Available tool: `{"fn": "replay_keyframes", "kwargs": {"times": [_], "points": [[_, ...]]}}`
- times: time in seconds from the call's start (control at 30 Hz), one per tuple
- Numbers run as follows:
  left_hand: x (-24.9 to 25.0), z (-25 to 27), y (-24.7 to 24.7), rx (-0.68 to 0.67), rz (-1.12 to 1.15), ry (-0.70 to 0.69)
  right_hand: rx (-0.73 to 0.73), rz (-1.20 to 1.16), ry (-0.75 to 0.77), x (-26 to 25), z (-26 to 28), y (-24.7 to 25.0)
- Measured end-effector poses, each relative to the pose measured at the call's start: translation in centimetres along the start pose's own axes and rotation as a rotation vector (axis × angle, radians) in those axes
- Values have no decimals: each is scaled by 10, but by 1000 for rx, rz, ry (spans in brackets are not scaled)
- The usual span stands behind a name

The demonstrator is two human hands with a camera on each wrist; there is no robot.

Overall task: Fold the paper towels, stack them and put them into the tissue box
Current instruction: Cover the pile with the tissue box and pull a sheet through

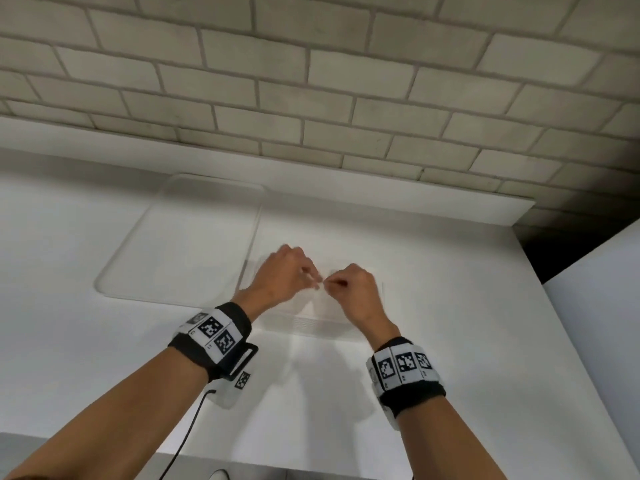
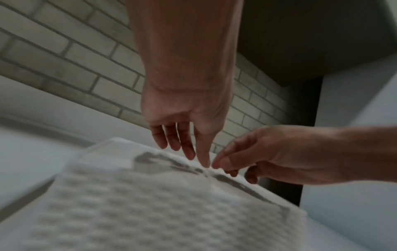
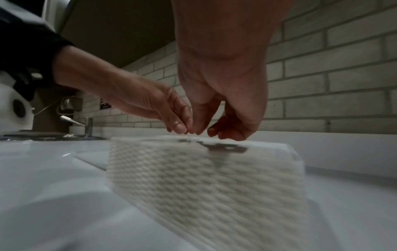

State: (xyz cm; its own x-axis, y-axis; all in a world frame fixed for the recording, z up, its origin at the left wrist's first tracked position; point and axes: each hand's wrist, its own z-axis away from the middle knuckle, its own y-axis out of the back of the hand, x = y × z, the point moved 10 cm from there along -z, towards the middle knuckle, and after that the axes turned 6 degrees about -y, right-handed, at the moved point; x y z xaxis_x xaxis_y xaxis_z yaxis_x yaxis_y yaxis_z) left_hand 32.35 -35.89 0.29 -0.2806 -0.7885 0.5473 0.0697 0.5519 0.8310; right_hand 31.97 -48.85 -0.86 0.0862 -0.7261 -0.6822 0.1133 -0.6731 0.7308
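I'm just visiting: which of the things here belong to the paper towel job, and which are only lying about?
Part of the job:
tissue box
left hand and right hand, fingertips meeting just above its top

Just lying about:
clear tray beside the box
faucet
white roll
black cable

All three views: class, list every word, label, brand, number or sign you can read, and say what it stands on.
No readable text in any view.
Left wristband: black-and-white square code markers, no letters.
Right wristband: the same kind of markers.
Small tag under the left wrist: another marker.
Dark plate on the brick wall: too blurred to read.
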Motion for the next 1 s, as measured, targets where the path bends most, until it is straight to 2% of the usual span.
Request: {"fn": "replay_keyframes", "kwargs": {"times": [0.07,0.23,0.53,0.63,0.8,0.9,1.0], "points": [[4,2,-19,-88,-118,-19,-69,48,-34,6,-2,-16],[-7,3,-19,-39,-201,-12,-96,27,-141,25,-8,-26],[-4,-6,-23,-69,-258,-40,-95,34,-223,38,-15,-36],[3,-4,-26,-87,-298,-128,-91,44,-203,36,-15,-37],[18,5,-36,-128,-539,-310,-76,24,-83,15,-12,-28],[13,7,-37,-89,-474,-303,-63,71,-93,11,-10,-28],[-3,5,-34,-59,-168,-177,-28,143,-113,11,-10,-28]]}}
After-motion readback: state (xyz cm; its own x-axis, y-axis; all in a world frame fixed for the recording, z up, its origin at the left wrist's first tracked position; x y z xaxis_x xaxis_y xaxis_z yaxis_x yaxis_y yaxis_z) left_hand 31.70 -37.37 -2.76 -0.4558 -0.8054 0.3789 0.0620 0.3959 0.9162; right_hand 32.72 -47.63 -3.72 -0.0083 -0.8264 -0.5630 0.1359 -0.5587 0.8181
